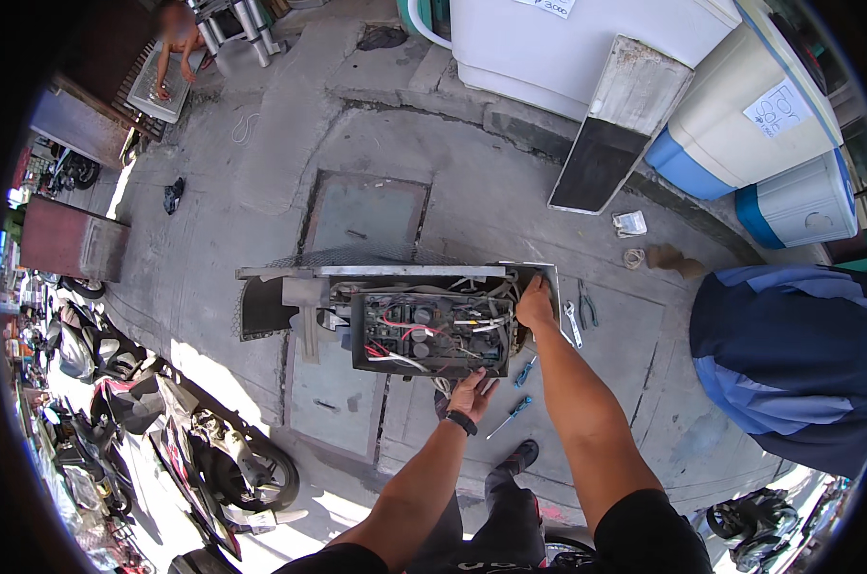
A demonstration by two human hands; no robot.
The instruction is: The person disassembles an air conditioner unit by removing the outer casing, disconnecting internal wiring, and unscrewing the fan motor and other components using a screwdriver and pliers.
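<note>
In front of me sits an open metal box (357,352) holding a dusty circuit board (395,320) with round black capacitors and red, white and yellow wires. A long metal panel (376,272) with mesh runs along its far side. My left hand (470,392) grips the box's near right corner, thumb at the edge; the undersides of its fingers are partly hidden. My right hand (535,304) closes on the box's right end beside a wire bundle, fingertips partly hidden. Right of the box lie an adjustable wrench (572,323), pliers (587,304) and two blue-handled screwdrivers (519,407).
A flat metal panel (620,124) leans against a white appliance (538,57). Beige-and-blue tubs (758,105) stand at the far right, above a blue cloth-covered mound (787,368). Motorcycles (232,459) are parked at left. Another person's arm (186,59) reaches over a white unit at far left.
</note>
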